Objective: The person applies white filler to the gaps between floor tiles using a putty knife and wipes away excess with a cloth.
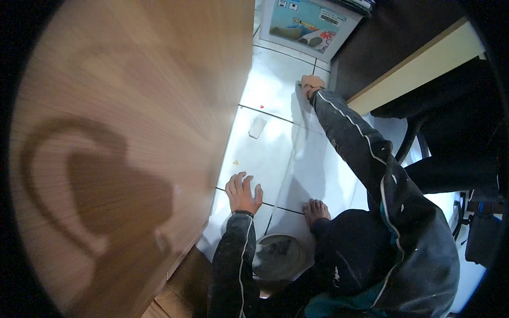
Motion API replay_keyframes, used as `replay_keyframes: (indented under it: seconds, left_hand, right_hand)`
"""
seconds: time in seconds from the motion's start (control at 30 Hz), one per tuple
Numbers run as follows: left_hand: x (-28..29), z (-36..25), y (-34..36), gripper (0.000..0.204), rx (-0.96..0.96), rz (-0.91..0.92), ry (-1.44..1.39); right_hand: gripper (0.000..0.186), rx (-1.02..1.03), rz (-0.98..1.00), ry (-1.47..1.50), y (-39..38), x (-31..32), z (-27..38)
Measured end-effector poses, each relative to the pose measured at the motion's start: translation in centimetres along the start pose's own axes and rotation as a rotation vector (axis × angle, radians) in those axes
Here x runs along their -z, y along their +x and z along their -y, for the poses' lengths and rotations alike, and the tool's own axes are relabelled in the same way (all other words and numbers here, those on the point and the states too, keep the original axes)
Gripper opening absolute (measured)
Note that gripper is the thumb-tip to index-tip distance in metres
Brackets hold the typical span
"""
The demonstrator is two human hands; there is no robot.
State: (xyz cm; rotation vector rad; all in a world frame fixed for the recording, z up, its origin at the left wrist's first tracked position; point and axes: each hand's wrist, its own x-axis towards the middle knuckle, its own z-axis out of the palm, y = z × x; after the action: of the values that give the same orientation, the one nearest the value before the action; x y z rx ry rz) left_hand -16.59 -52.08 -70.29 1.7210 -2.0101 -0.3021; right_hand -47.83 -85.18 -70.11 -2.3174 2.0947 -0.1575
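My left hand (244, 195) hangs over the white tiled floor (265, 175), its fingers spread and nothing in them. A small yellowish scrap (235, 161) lies just beyond those fingertips. Farther off is a pale, roughly rectangular piece (257, 128), with a tiny red bit (261, 107) past it. My right hand (313, 84) reaches far forward, low near the floor beside the dark furniture. Its fingers are curled, and a thin greyish edge shows at them; what it is I cannot make out.
A large wooden panel (132, 116) borders the left side. At the far end stands a white-edged box (313, 26) with a printed picture. Dark furniture (392, 47) and a black chair (416, 132) are on the right. A round grey container (278, 257) sits near my bare foot (316, 210).
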Motion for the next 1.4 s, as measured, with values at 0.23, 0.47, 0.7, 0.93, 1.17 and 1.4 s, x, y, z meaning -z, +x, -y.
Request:
replay_keyframes:
  seconds: [0.23, 0.47, 0.7, 0.93, 1.17, 1.4]
  left_hand:
    - [-1.4, -1.2, 0.8, 0.035, -0.065, -0.034, -0.042]
    - [-1.6, -1.0, 0.8, 0.036, -0.089, -0.054, -0.027]
    - [-1.4, -1.7, 1.1, 0.037, -0.075, -0.003, -0.030]
    - [-1.5, -2.3, 1.1, 0.035, -0.081, -0.003, -0.051]
    - [-1.4, -1.2, 0.6, 0.034, -0.049, -0.044, -0.033]
    - [-2.4, -3.1, 8.2, 0.041, -0.176, 0.022, -0.164]
  right_hand:
    - [0.019, 0.080, 0.286, 0.033, -12.5, 5.1, 3.4]
    - [0.024, 0.243, 0.457, 0.035, -22.9, 7.6, 7.8]
    - [0.027, 0.015, 0.204, 0.300, -16.8, 9.3, 5.5]
    - [0.012, 0.265, -0.314, -0.349, -16.8, 1.9, 10.2]
    - [0.019, 0.302, 0.443, 0.104, -16.5, 8.3, 9.4]
    - [0.028, -0.075, 0.732, 1.038, -23.1, 10.0, 3.2]
